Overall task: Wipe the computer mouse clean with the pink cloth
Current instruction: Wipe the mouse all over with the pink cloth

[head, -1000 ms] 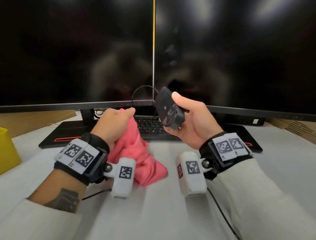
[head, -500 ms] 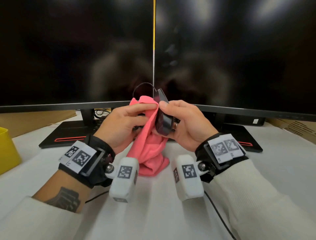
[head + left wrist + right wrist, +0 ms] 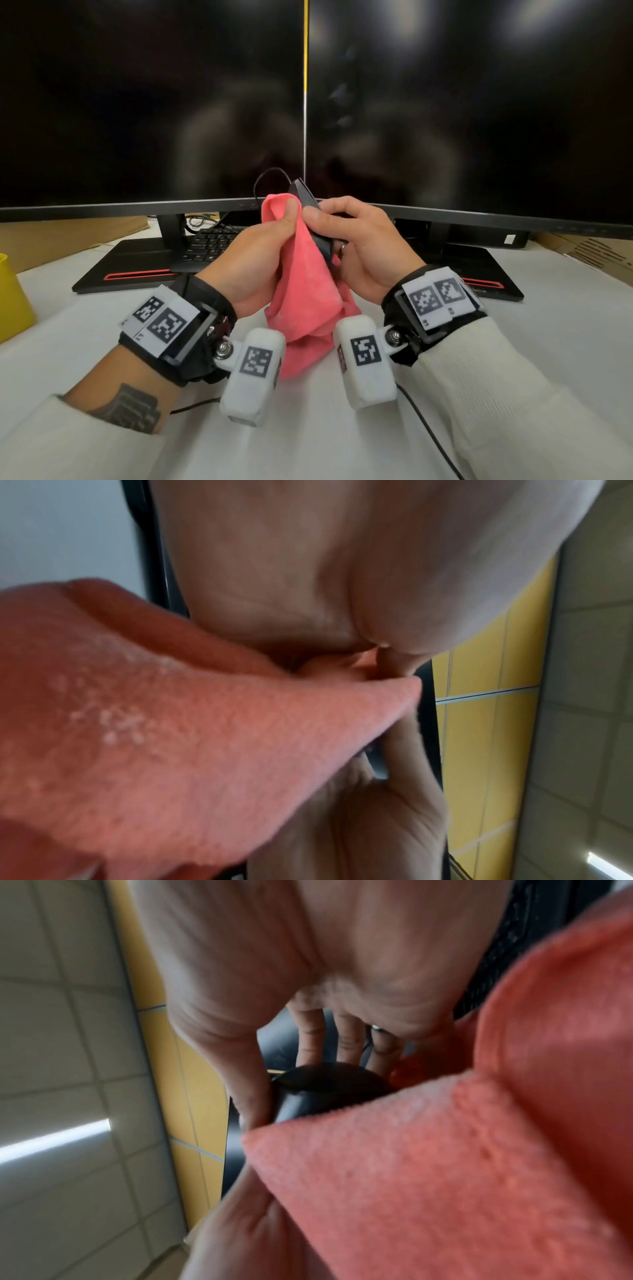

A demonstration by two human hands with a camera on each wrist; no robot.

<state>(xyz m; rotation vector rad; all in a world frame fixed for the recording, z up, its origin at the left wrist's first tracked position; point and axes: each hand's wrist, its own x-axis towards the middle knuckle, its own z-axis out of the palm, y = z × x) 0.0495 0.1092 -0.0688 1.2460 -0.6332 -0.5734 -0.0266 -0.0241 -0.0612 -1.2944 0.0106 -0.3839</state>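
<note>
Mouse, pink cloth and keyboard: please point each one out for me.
mouse (image 3: 306,196), head view: upper dark edge above the right hand's thumb.
pink cloth (image 3: 306,291), head view: hanging middle fold between the wrists.
keyboard (image 3: 209,244), head view: key rows under the monitors.

You'll find almost nothing you can read here. The wrist bands (image 3: 161,323) and the white camera pods (image 3: 255,359) beside them carry black-and-white square marker codes, patterns rather than letters. Tiny characters sit at the corners of those tags, too small to make out. The keyboard (image 3: 209,245) below the monitor (image 3: 150,102) shows key legends, all too blurred to read.
</note>
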